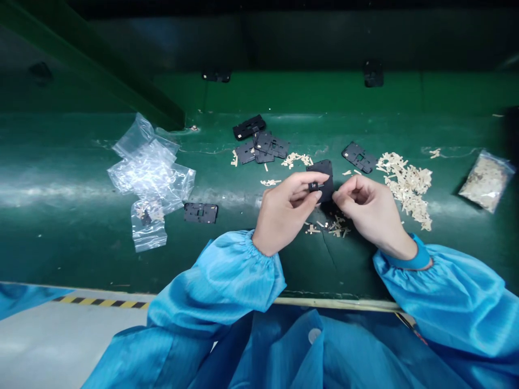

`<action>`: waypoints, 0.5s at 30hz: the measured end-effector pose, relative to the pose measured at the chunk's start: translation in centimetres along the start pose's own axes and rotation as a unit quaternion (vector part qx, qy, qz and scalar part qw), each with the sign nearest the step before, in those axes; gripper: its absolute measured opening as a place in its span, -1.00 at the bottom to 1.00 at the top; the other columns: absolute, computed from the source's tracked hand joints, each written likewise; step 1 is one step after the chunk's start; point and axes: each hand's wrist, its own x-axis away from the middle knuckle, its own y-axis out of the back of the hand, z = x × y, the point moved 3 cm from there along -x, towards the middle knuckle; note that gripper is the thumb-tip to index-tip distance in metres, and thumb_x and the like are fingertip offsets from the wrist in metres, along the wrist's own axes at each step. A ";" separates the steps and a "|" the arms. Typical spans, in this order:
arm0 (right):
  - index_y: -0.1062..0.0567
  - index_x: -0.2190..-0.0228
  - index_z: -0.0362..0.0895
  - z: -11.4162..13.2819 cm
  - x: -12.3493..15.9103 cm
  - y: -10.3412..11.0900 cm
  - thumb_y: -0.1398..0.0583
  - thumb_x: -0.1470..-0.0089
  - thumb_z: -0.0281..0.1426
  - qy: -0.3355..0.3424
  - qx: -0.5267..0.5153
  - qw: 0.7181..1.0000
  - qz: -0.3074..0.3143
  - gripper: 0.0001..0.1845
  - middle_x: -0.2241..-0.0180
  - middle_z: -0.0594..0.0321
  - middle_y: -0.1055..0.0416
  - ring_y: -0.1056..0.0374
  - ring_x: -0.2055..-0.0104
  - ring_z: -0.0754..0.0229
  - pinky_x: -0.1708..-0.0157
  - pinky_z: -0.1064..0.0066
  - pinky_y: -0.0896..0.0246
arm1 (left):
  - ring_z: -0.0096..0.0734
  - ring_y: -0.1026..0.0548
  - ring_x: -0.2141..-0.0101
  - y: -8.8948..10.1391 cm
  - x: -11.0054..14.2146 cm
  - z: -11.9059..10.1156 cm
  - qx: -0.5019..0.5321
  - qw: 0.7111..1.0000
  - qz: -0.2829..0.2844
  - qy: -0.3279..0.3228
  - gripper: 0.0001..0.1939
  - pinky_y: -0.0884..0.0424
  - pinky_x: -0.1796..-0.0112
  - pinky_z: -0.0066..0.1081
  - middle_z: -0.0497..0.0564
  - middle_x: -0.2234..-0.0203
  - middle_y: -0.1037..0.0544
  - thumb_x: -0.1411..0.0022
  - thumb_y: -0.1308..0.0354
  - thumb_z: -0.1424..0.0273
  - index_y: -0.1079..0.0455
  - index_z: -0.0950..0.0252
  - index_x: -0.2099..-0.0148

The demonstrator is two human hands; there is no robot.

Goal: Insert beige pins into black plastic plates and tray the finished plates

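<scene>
My left hand grips a thin black plastic plate between thumb and fingers, holding it tilted above the table. At the plate's right edge, my right hand is closed in a pinch; whatever its fingertips hold is hidden or too small to name. Below the plate lie scattered small cream and black bits. A heap of small cream-coloured strips spreads just beyond my right hand. Another black plate with a cut-out lies behind that hand. Several similar plates overlap in a pile behind my left hand.
On the green table, clear plastic bags are heaped at the left, beside a single black plate. A filled clear bag lies at the far right. A green beam slants down to the table at the back left.
</scene>
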 end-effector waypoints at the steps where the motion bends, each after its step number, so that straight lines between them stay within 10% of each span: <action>1: -0.45 0.54 -0.11 0.1 0.0 0.0 -0.34 0.08 -0.44 -0.001 0.001 1.000 0.004 -0.85 0.61 0.36 -0.37 -0.17 0.59 0.34 0.61 0.48 -0.06 | -0.36 -0.66 0.05 0.0 -0.1 0.0 0.005 1.000 0.002 0.001 -0.74 -0.64 0.03 -0.40 -0.04 0.05 -0.68 -0.31 -0.24 0.47 -0.53 0.18 -0.03; 15: -0.46 0.51 -0.10 0.4 0.0 0.5 -0.38 -0.02 -0.32 -0.013 -0.003 0.999 0.043 -0.78 0.58 0.35 -0.37 -0.16 0.60 0.35 0.60 0.46 -0.07 | -0.30 -0.66 0.05 0.1 -0.6 -0.5 0.055 0.997 0.024 0.041 -0.74 -0.69 0.13 -0.41 -0.01 0.10 -0.68 -0.27 -0.22 0.54 -0.53 0.24 0.00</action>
